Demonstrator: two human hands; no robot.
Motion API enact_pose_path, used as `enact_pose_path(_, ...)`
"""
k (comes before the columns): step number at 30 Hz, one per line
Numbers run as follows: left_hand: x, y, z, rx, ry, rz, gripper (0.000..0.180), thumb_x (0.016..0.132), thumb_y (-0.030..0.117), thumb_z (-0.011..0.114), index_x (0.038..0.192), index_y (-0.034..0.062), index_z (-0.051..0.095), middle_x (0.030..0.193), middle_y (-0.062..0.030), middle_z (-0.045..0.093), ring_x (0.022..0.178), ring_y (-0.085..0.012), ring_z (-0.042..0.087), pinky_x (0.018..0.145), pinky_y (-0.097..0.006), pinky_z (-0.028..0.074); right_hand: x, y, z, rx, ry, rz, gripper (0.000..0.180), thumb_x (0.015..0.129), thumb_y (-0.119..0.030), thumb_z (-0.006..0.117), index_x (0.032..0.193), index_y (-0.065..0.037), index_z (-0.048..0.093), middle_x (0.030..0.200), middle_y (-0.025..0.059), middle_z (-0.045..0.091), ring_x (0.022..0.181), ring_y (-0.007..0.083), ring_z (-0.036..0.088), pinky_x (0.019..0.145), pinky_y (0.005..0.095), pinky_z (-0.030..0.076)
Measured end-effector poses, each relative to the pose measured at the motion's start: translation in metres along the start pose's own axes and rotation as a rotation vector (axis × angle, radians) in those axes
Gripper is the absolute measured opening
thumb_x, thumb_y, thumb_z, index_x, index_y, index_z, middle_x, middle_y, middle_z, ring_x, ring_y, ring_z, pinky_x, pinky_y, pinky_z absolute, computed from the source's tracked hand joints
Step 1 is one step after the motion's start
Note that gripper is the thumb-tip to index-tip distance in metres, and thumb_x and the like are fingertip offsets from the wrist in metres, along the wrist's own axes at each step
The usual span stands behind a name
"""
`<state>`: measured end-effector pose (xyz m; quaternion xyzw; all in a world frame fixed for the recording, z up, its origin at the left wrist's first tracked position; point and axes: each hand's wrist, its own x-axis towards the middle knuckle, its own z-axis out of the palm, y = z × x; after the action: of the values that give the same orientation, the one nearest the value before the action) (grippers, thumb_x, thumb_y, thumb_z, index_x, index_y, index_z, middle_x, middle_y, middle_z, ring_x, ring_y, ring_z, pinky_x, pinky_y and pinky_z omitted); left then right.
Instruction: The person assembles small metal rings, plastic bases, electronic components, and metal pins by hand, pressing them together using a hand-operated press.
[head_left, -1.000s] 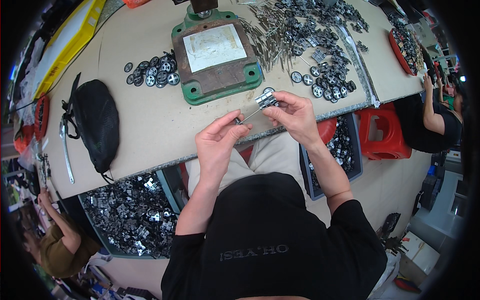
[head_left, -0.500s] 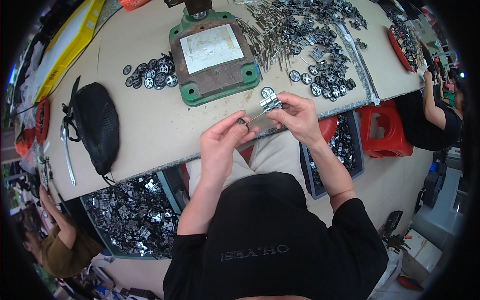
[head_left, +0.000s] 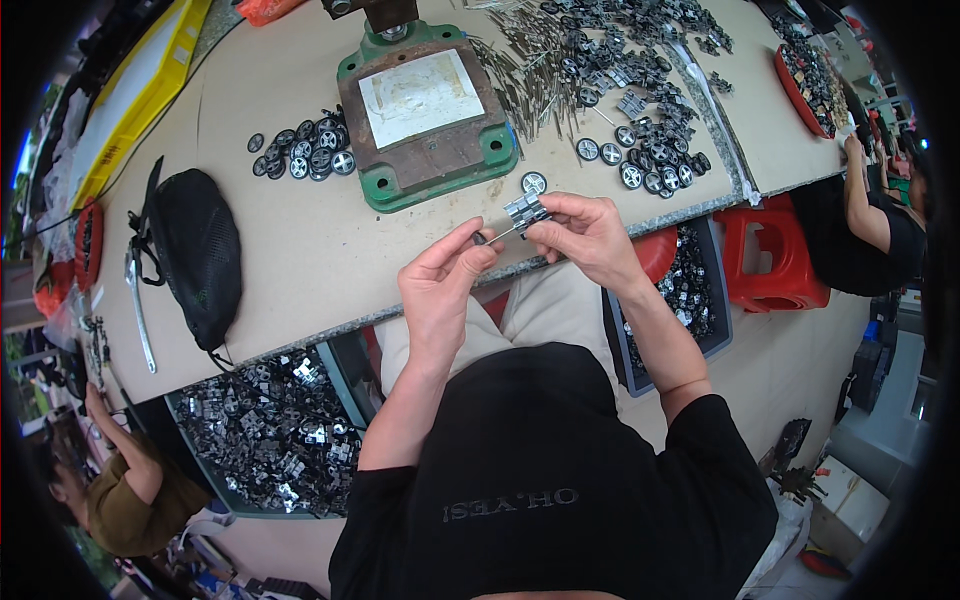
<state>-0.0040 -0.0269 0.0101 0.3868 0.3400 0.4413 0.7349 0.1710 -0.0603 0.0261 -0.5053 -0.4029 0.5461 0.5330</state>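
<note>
My left hand (head_left: 440, 285) pinches a small dark wheel (head_left: 480, 239) fixed on the end of a thin metal rod (head_left: 506, 232). The rod runs up toward a silver-and-black plastic block (head_left: 524, 210), gripped between the thumb and fingers of my right hand (head_left: 590, 240). Whether the rod's far end is inside the block is hard to make out. Both hands are above the table's front edge. Just beyond the block, a loose black wheel with silver spokes (head_left: 534, 183) lies on the tabletop.
A green-based press (head_left: 425, 110) stands ahead, with piled wheels (head_left: 310, 150) at its left. To its right lie metal rods (head_left: 515, 80) and heaped blocks and wheels (head_left: 655, 130). A black mesh pouch (head_left: 197, 255) rests left. Bins of parts (head_left: 265, 430) flank my legs; other people sit nearby.
The block has shifted slightly left and tilted, and the wheel has risen a little. Less of the rod shows between them now.
</note>
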Motion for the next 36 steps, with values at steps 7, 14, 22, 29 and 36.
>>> enact_pose_path(7,-0.008,-0.011,0.006,0.528,0.037,0.38,0.035,0.081,-0.004,0.058,0.115,-0.007,0.053,0.095,-0.0144,0.064,0.085,-0.0166,0.062,0.078,-0.026,0.05,-0.003,0.002,0.012,-0.108,-0.012,-0.064,0.02,0.081,-0.006,0.063,0.098,0.003,0.063,0.081,0.0034,0.062,0.065,0.0043,0.055,0.053,0.0174,0.044)
enact_pose_path(14,0.005,-0.007,-0.004,0.009,-0.023,-0.018,0.036,0.082,-0.002,0.059,0.117,-0.008,0.051,0.103,-0.0148,0.061,0.089,-0.0155,0.061,0.081,-0.026,0.05,-0.002,-0.003,0.014,-0.499,0.042,-0.275,0.024,0.078,-0.009,0.066,0.098,0.003,0.063,0.075,0.0074,0.063,0.06,0.0078,0.055,0.053,0.0229,0.045)
enact_pose_path(22,0.011,0.006,-0.019,-0.187,-0.115,-0.138,0.032,0.09,0.005,0.048,0.121,-0.0045,0.046,0.111,-0.0165,0.057,0.101,-0.0262,0.059,0.088,-0.037,0.051,0.026,-0.012,-0.019,-1.001,0.27,-0.326,0.019,0.078,-0.011,0.062,0.093,0.0,0.064,0.082,0.0138,0.06,0.077,0.0313,0.059,0.069,0.0367,0.046)
enact_pose_path(29,0.011,0.004,-0.018,-0.214,-0.115,-0.153,0.032,0.09,0.005,0.049,0.12,-0.0049,0.046,0.112,-0.0165,0.057,0.102,-0.0267,0.058,0.089,-0.037,0.05,0.024,-0.015,-0.003,-0.773,0.206,-0.151,0.013,0.077,-0.006,0.063,0.087,0.002,0.062,0.08,0.0108,0.063,0.067,0.018,0.06,0.061,0.0293,0.047)
enact_pose_path(36,0.011,0.006,-0.014,-0.258,-0.06,-0.16,0.028,0.085,-0.001,0.054,0.113,-0.0059,0.051,0.105,-0.0144,0.058,0.094,-0.0185,0.06,0.085,-0.034,0.053,0.013,-0.007,0.015,-0.021,0.149,-0.094,0.013,0.081,-0.007,0.064,0.089,0.001,0.059,0.082,0.0022,0.062,0.071,0.0047,0.057,0.054,0.0172,0.045)
